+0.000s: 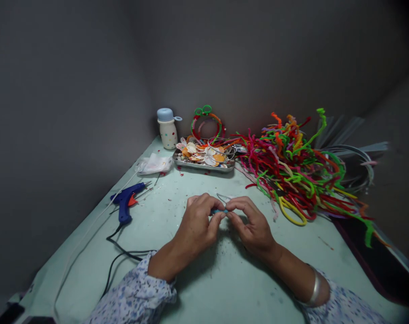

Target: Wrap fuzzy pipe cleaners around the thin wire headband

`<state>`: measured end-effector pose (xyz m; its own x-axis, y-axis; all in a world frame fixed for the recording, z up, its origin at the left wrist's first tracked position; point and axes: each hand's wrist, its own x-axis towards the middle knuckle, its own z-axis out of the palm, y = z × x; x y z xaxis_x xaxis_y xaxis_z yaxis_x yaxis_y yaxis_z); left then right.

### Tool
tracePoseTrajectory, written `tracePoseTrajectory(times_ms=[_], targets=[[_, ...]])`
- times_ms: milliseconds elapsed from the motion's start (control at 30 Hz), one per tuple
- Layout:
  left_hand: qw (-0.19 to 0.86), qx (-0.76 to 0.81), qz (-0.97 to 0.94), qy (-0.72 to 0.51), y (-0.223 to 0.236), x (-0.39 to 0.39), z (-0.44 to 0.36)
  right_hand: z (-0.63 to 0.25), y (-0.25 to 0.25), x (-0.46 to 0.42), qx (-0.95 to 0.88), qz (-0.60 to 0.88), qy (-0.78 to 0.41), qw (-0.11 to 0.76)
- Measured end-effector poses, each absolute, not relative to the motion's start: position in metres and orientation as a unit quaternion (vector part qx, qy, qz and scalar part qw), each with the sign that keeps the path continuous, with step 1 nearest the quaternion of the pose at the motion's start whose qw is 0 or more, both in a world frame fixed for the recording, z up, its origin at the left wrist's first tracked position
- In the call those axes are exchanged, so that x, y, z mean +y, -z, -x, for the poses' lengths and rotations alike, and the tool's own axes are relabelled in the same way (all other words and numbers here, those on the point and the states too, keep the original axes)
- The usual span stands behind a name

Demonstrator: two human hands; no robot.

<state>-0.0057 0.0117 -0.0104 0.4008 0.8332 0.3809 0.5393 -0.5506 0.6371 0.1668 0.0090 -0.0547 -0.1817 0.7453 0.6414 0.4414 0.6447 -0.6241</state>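
The left hand (199, 219) has its thumb and forefinger closed in a pinch on a small blue piece (219, 211). The right hand (255, 230) meets it, thumb and forefinger pinched at the piece's right end, likely because something so slight needs fingertips on both sides to steady it. A thin grey loop (221, 196) rises just beyond the fingertips; whether it joins the piece I cannot tell. Both forearms angle inward low over the table (221, 288), which probably steadies the grip.

The glue gun (124, 203) lies left of the left hand, its cord trailing back toward that sleeve, seemingly parked within reach. Beyond both hands, a metal tray (204, 167) corrals loose petal-like pieces (204, 154), its rim presumably stopping them scattering. The tangled fuzzy stems (292, 166) are heaped beyond and right of the right hand, leaving working room around the fingers.
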Motion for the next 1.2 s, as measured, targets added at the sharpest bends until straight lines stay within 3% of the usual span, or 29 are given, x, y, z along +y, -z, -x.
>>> tracePoseTrajectory(times_ms=[1200], targets=[[0.216,0.423,-0.812,-0.34,0.0067,0.0099,0.0049,-0.1663,0.0546,0.0087,-0.766,0.393,-0.192,0.471]])
